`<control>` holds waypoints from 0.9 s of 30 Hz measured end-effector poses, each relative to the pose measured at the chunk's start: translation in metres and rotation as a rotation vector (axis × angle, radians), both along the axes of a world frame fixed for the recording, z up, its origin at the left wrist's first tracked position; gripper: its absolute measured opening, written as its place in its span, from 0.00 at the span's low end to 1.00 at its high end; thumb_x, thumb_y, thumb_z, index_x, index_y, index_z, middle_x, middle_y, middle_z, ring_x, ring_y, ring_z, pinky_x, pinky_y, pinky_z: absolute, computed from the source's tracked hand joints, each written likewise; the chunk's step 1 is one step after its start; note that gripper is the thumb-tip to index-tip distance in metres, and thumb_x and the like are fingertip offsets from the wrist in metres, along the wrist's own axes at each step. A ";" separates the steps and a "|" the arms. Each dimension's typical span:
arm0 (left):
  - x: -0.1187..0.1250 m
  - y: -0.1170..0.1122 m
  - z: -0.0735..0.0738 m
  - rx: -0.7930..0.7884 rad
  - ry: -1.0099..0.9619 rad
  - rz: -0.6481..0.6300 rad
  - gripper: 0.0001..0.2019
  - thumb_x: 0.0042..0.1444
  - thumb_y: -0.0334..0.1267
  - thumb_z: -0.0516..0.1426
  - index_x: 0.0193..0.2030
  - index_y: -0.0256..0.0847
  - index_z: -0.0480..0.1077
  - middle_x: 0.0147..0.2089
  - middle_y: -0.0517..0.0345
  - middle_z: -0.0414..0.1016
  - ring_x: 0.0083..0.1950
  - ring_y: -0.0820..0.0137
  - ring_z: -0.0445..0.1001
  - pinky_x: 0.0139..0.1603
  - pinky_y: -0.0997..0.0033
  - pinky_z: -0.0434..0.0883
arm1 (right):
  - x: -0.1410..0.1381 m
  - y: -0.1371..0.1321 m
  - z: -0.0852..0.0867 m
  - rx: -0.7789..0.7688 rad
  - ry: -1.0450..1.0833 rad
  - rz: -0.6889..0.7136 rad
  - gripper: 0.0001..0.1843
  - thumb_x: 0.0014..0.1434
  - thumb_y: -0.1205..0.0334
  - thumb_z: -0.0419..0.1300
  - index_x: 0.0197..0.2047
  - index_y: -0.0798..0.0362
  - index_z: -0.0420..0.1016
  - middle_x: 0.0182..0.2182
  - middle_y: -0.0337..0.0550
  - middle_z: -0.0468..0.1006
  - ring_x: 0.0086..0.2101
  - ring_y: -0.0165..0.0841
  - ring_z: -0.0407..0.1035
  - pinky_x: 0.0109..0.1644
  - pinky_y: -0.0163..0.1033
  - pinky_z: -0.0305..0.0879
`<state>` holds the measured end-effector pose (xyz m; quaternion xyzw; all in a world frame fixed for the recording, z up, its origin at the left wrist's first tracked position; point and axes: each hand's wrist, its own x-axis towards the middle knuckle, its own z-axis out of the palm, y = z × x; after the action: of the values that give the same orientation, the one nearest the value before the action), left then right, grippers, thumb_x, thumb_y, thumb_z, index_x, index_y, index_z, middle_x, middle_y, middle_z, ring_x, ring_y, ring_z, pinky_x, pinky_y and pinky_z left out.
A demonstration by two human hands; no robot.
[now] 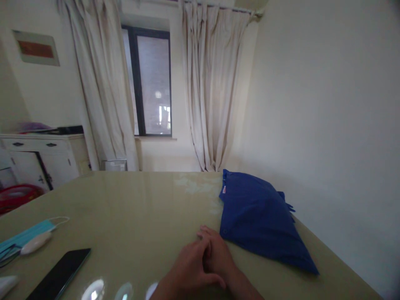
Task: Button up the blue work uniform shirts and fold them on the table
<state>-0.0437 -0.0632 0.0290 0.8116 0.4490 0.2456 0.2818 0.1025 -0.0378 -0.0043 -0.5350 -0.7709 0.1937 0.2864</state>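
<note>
My left hand (pixel 189 260) and my right hand (pixel 218 254) are clasped together over the near part of the table (pixel 134 216). Both are closed, with no object showing in them. The left thumb points to the right across the right wrist, and the remaining left fingers are mostly hidden. A few right fingertips show at the far side of the clasp. Close to the right hand lies a folded blue garment (pixel 259 212), with a small pale label and a button near its left edge.
A black phone (pixel 59 273), a light blue face mask (pixel 28 235) and a white computer mouse (pixel 36 243) with a dark cord lie at the left. Beyond the table are a white cabinet (pixel 58 160), a red basin (pixel 18 198) and curtains (pixel 212 83). A wall borders the right.
</note>
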 end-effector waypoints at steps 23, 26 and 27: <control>-0.024 0.015 -0.005 0.388 0.324 0.190 0.12 0.63 0.33 0.51 0.31 0.42 0.73 0.34 0.50 0.77 0.40 0.60 0.74 0.41 0.63 0.65 | 0.003 -0.012 0.042 0.054 -0.424 -0.283 0.12 0.65 0.57 0.57 0.32 0.49 0.78 0.29 0.43 0.82 0.31 0.34 0.76 0.32 0.33 0.58; -0.022 0.015 -0.008 0.343 0.354 0.195 0.11 0.61 0.33 0.51 0.30 0.42 0.73 0.34 0.50 0.78 0.39 0.61 0.75 0.37 0.66 0.62 | -0.002 -0.014 0.044 0.015 -0.458 -0.289 0.16 0.66 0.55 0.56 0.30 0.48 0.80 0.28 0.44 0.83 0.31 0.36 0.78 0.32 0.34 0.59; -0.021 0.014 -0.009 0.325 0.358 0.204 0.12 0.61 0.33 0.51 0.29 0.42 0.73 0.34 0.50 0.78 0.37 0.62 0.75 0.36 0.67 0.61 | -0.003 -0.014 0.044 0.009 -0.459 -0.291 0.18 0.66 0.54 0.56 0.29 0.48 0.81 0.28 0.45 0.84 0.31 0.37 0.78 0.32 0.34 0.60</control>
<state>-0.0647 -0.0492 0.0201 0.8273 0.5259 0.1941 0.0373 0.0992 -0.0523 0.0399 -0.6687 -0.7316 0.0210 0.1313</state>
